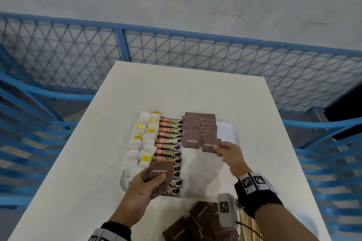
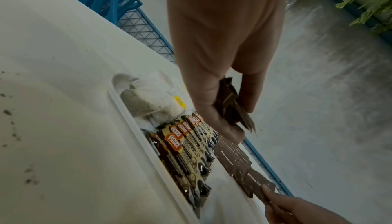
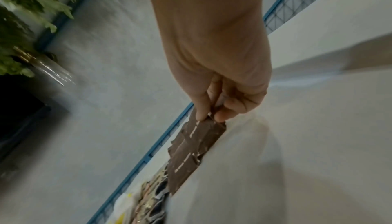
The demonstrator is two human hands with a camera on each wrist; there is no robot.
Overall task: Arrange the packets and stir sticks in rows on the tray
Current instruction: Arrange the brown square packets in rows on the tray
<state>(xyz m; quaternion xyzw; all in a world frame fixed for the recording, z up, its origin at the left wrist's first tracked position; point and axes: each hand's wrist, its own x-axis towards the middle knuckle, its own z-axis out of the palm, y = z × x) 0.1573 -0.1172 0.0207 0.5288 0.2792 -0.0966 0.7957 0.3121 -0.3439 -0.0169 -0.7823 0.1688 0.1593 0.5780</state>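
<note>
A white tray [image 1: 229,129] on the table holds rows: white tea bags [image 1: 146,139] at the left, coffee sachets [image 1: 169,135] in the middle, brown sugar packets [image 1: 197,125] in two columns at the right. My left hand [image 1: 148,184] grips a small stack of brown sugar packets [image 1: 160,172] above the tray's near left part; the same stack [image 2: 231,108] shows in the left wrist view. My right hand [image 1: 225,149] pinches one brown sugar packet [image 1: 209,145] at the near end of the right column, low over the tray; the pinched packet [image 3: 201,130] is edge-on in the right wrist view.
More brown sugar packets [image 1: 197,223] lie loose on the table's near edge, with pale stir sticks [image 1: 248,225] beside them under my right forearm. Blue mesh fencing [image 1: 176,53] and blue railings surround the white table [image 1: 195,88].
</note>
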